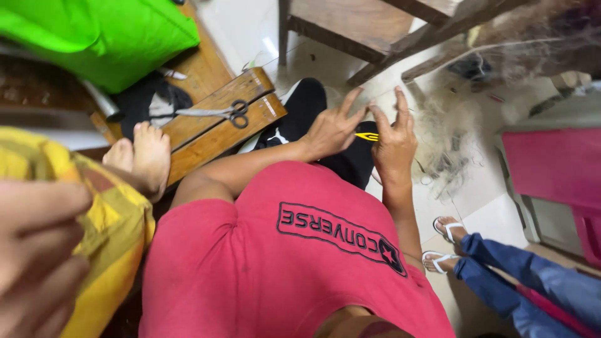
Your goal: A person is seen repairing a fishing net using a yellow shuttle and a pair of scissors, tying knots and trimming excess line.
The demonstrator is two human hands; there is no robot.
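My left hand (330,130) is raised over my lap with its fingers spread apart, and I see nothing in it. Close beside it, my right hand (394,143) pinches a small yellow pointed tool (366,136) whose tip points toward my left hand. A tangle of fine pale netting (447,134) lies on the floor just beyond both hands; any thread running to my fingers is too thin to make out. Under my hands lies a black garment (307,109).
Scissors (220,113) rest on a wooden board (213,141) at the left, under a green cushion (94,31). Another person's bare feet (141,153) and hand (37,250) are at the left. Sandalled feet (443,243) in blue jeans and pink furniture (557,169) are at the right.
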